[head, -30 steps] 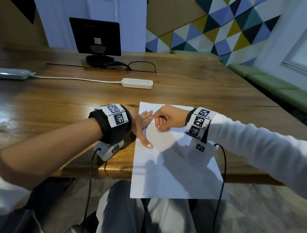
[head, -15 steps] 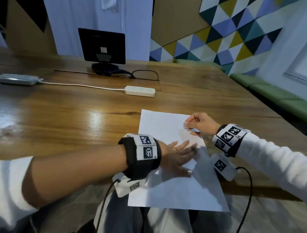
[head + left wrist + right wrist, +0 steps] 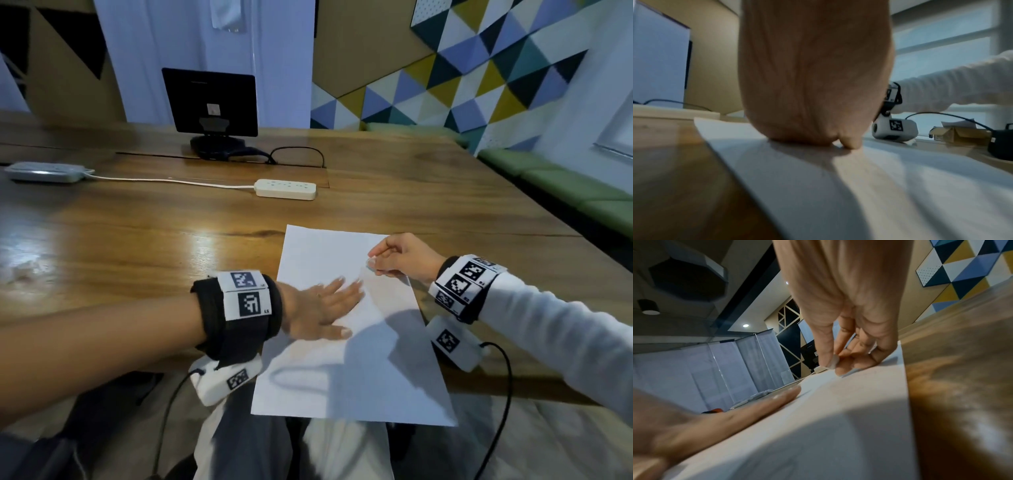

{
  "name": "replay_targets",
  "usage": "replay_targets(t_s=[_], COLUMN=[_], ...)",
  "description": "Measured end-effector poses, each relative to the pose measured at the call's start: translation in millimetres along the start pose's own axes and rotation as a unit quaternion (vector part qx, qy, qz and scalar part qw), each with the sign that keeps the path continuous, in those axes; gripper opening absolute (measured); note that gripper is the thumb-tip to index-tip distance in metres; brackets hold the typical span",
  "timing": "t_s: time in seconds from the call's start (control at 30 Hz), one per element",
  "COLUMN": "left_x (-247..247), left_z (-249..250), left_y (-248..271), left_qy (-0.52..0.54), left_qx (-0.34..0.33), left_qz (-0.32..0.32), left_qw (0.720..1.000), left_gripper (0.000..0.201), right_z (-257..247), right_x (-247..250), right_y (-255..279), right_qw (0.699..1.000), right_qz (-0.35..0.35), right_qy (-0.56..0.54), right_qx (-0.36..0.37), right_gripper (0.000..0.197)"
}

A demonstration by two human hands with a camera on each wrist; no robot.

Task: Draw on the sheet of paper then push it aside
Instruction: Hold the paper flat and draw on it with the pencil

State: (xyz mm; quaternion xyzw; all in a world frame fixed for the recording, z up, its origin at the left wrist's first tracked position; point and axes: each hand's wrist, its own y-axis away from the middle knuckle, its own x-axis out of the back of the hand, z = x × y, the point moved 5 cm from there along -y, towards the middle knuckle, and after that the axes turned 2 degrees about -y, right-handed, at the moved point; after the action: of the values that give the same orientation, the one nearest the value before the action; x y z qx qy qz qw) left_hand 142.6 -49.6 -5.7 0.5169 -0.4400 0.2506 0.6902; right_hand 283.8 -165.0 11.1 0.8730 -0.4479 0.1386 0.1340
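A white sheet of paper [image 3: 342,370] lies on the wooden table [image 3: 137,246], and its near end hangs over the front edge. My left hand [image 3: 337,305] lies flat on the middle of the sheet with fingers straight and spread, pressing it down. My right hand [image 3: 376,263] hovers at the sheet's right edge with its fingers curled. Thumb and fingers pinch a small pale object [image 3: 834,361] against the paper [image 3: 838,418]; it is too blurred to name. In the left wrist view the heel of the left hand [image 3: 807,81] rests on the paper [image 3: 838,186].
A white power strip [image 3: 285,189] with its cord lies beyond the sheet. A black monitor [image 3: 209,102] stands at the back, and a grey adapter [image 3: 44,171] lies far left. A green bench [image 3: 565,185] runs along the right. A cardboard box [image 3: 953,134] sits further right.
The left hand slid from the sheet's top left down onto its middle and flattened. The right hand moved from the top centre to the right edge. The sheet stayed put.
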Motion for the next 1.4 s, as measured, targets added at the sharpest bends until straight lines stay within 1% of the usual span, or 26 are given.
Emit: replay_targets(t_s=[0.03,0.07,0.13,0.17,0.2,0.23,0.3,0.33,0.4,0.47,0.57,0.6,0.67,0.7,0.73,0.8,0.87,0.9,0.97,1.03,1.1,1.17,1.23,1.3,1.33,1.4], left_x=[-7.7,-11.1,-5.5,2.1,12.0,22.8,37.2,39.7,38.8,36.0,34.9,34.4,33.4,32.9,32.9,33.5,34.5,34.7,33.7,33.3,32.9,32.4,33.2,33.5,34.2,35.2], left_z=[-5.2,-13.3,-30.5,-35.6,-39.0,-42.7,-50.1,-53.8,-56.2,-58.5,-61.2,-62.2,-63.4,-63.6,-63.7,-63.0,-62.6,-63.1,-63.9,-64.9,-64.2,-62.2,-61.0,-60.1,-59.8,-58.1], left_y=[-1.0,0.5,16.4,24.1,27.6,25.9,9.6,-1.9,-18.2,-26.2,-27.2,-27.9,-28.7,-29.3,-30.3,-30.6,-30.3,-30.3,-31.1,-32.0,-33.0,-34.0,-32.8,-30.8,-30.0,-29.6], left_qy=[0.006,0.013,-0.007,-0.033,-0.052,-0.056,-0.054,-0.071,-0.103,-0.089,-0.055,-0.053,-0.053,-0.056,-0.059,-0.061,-0.059,-0.057,-0.054,-0.056,-0.055,-0.058,-0.061,-0.062,-0.066,-0.076], left_qx=[0.02,0.073,0.224,0.28,0.305,0.305,0.266,0.237,0.187,0.156,0.145,0.145,0.145,0.145,0.143,0.144,0.145,0.144,0.143,0.141,0.138,0.134,0.132,0.131,0.132,0.133], left_qz=[-0.015,-0.019,-0.023,-0.018,-0.007,0.011,0.026,0.015,-0.029,-0.057,-0.072,-0.073,-0.069,-0.067,-0.068,-0.074,-0.075,-0.073,-0.071,-0.073,-0.079,-0.083,-0.08,-0.074,-0.072,-0.076], left_qw=[1.0,0.997,0.974,0.959,0.951,0.951,0.962,0.969,0.976,0.982,0.985,0.985,0.986,0.986,0.986,0.985,0.985,0.985,0.986,0.986,0.986,0.986,0.986,0.987,0.986,0.985], left_gripper=[0.07,0.072,0.078,0.079,0.081,0.087,0.112,0.122,0.13,0.129,0.129,0.13,0.133,0.133,0.133,0.132,0.131,0.132,0.133,0.133,0.133,0.13,0.128,0.126,0.125,0.125], right_z=[0.6,1.2,-0.9,-3.3,-6.7,-11.2,-20.8,-25.7,-36.3,-42.3,-42.9,-41.5,-39.2,-39.6,-40.6,-44.5,-47.4,-46.7,-43.7,-43.6,-45.8,-47.8,-44.1,-40.2,-40.3,-42.4], right_x=[-1.2,-2.2,-2.4,-3.0,-4.0,-5.9,-11.5,-16.2,-28.9,-41.6,-52.8,-54.8,-58.8,-60.0,-59.7,-59.0,-60.9,-61.8,-63.6,-63.6,-58.3,-55.2,-55.4,-56.7,-56.0,-51.6], right_y=[1.7,3.7,6.8,7.1,6.1,4.8,2.6,1.5,-0.8,-6.8,-13.8,-13.3,-7.7,-5.6,-6.5,-12.0,-13.6,-12.1,-5.0,-2.3,-10.9,-16.0,-11.5,-2.7,-1.8,-9.5], right_qw=[1.0,1.0,1.0,1.0,0.998,0.995,0.982,0.976,0.963,0.949,0.931,0.927,0.917,0.909,0.904,0.906,0.908,0.906,0.894,0.883,0.892,0.9,0.898,0.888,0.887,0.896], right_qz=[-0.006,-0.01,-0.012,-0.016,-0.021,-0.029,-0.05,-0.064,-0.099,-0.118,-0.107,-0.132,-0.217,-0.241,-0.241,-0.195,-0.152,-0.157,-0.216,-0.264,-0.235,-0.188,-0.202,-0.256,-0.269,-0.242], right_qy=[-0.012,-0.02,-0.007,0.014,0.051,0.097,0.174,0.196,0.229,0.264,0.321,0.325,0.32,0.326,0.339,0.357,0.364,0.365,0.367,0.364,0.361,0.36,0.359,0.355,0.35,0.346], right_qx=[-0.005,-0.008,-0.003,0.001,0.008,0.022,0.053,0.067,0.098,0.123,0.139,0.13,0.099,0.093,0.096,0.119,0.142,0.145,0.139,0.132,0.138,0.156,0.153,0.139,0.134,0.137], right_gripper=[0.01,0.01,0.014,0.016,0.014,0.012,0.01,0.011,0.011,0.012,0.014,0.013,0.01,0.009,0.009,0.008,0.014,0.017,0.021,0.016,0.012,0.018,0.02,0.018,0.017,0.02])
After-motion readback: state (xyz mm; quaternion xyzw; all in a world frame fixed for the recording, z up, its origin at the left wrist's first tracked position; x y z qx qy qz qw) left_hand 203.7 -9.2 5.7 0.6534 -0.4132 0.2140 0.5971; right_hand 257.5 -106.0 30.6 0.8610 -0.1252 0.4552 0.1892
